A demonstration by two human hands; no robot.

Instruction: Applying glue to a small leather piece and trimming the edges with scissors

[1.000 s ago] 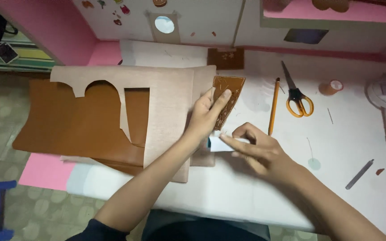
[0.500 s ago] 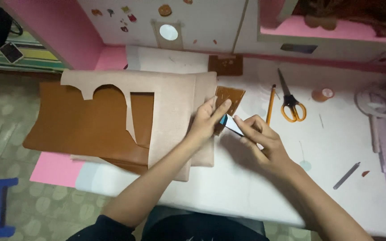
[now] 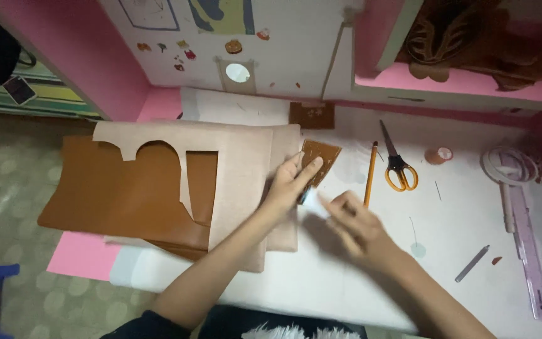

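Observation:
My left hand (image 3: 290,184) lies flat with fingers spread, pressing down a small brown leather piece (image 3: 321,157) at the right edge of a stack of large leather sheets (image 3: 158,194), tan on top and brown beneath. My right hand (image 3: 352,220), blurred by motion, grips a small white and dark tool (image 3: 312,199) whose tip sits just below the small piece, beside my left fingers. What kind of tool it is I cannot make out.
A yellow pencil (image 3: 369,172) and orange-handled scissors (image 3: 398,164) lie right of the hands on the white table (image 3: 446,220). Further right are a small tape roll (image 3: 439,155), a purple ruler (image 3: 525,245) and a grey pen-like tool (image 3: 472,263). A brown square (image 3: 312,115) sits at the back.
My right hand has shifted along the lower edge of the small leather piece with the tool, moving quickly. My left hand keeps pressing in the same spot. The camera has tilted slightly.

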